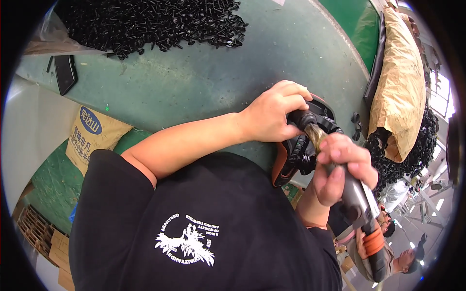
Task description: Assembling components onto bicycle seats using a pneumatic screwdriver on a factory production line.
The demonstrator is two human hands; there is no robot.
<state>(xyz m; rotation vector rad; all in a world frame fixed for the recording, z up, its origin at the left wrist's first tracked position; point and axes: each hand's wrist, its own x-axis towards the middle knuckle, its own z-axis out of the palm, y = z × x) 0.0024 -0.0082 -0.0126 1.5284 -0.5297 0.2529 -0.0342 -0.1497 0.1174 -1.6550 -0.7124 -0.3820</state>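
Note:
My right hand [342, 167] is wrapped round the body of a handheld power screwdriver [353, 196], grey and black with an orange ring near its far end. The driver's dark nose points up and left into a black moulded part with an orange edge [279, 167]. My left hand [279, 112] is closed on the top of that part, its fingers curled next to the driver's nose. The spot where the nose meets the part is mostly hidden by my fingers. The exact kind of the part is not clear.
A big heap of black screws [160, 22] covers the far left of the green table [204, 72]. A dark phone-like object [65, 73] lies at the left edge. At right, a brown paper sack [398, 87] rests by piled black parts [422, 145]. Other people [405, 259] are at lower right.

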